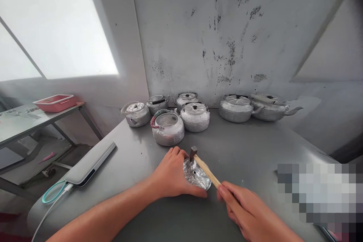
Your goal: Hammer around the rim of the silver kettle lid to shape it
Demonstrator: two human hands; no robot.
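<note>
My left hand [174,176] grips a round, dented metal lid [195,176] by its edge, thumb at the near side and fingers at the far side. A small dark hole shows near the lid's middle. In my right hand [241,206] is the wooden handle of a hammer [208,172]. Its steel head is over the far part of the lid; whether it touches the metal I cannot tell. Beyond my hands stands a lidless kettle [169,134] with a red and green wrapped handle.
Several dented metal kettles, one a lidded kettle [195,121], line the table's back by the stained wall [181,38]. A power bank [90,162] with a cable lies at left. A pink basket [58,104] sits on a side table. A blurred patch [326,193] covers the right.
</note>
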